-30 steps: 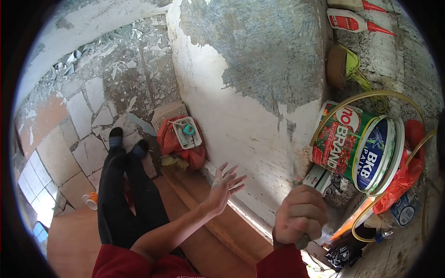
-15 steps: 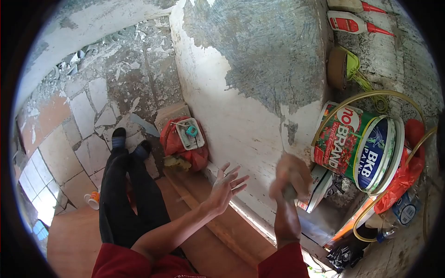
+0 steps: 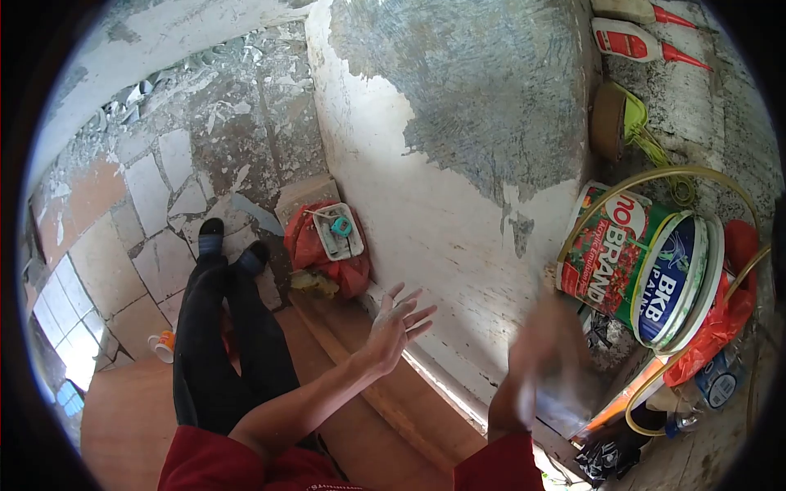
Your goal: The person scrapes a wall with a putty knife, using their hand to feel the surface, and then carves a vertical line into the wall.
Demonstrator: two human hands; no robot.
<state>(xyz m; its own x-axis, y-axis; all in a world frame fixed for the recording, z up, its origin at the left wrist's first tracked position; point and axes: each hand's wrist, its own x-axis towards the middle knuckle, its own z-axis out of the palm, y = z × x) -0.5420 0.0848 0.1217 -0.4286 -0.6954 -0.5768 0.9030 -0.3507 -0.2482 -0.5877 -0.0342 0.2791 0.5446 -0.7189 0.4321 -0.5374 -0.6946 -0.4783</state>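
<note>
My left hand (image 3: 399,329) is held up in front of the wall with fingers spread and pale dust on them, holding nothing. My right hand (image 3: 547,348) is closed and smeared by motion, low against the wall at the right. In it is a scraper with a thin blade, now too blurred to outline. Beside them stands the wall (image 3: 442,245), its white paint peeled away higher up to show a bare grey patch (image 3: 491,98). The paint bucket (image 3: 610,245) is just right of my right hand.
A white tray (image 3: 354,247) with a teal tape roll (image 3: 341,227) sits on a red bag (image 3: 301,245). Glue bottles (image 3: 626,39), a brown tape roll (image 3: 606,123) and yellow-green string (image 3: 655,147) lie upper right. An orange-white cup (image 3: 164,346) is near my legs. A hose (image 3: 688,172) loops over the bucket.
My right hand has moved down and to the right with the scraper, away from the peeled strip. The left hand has barely moved. The view has shifted slightly.
</note>
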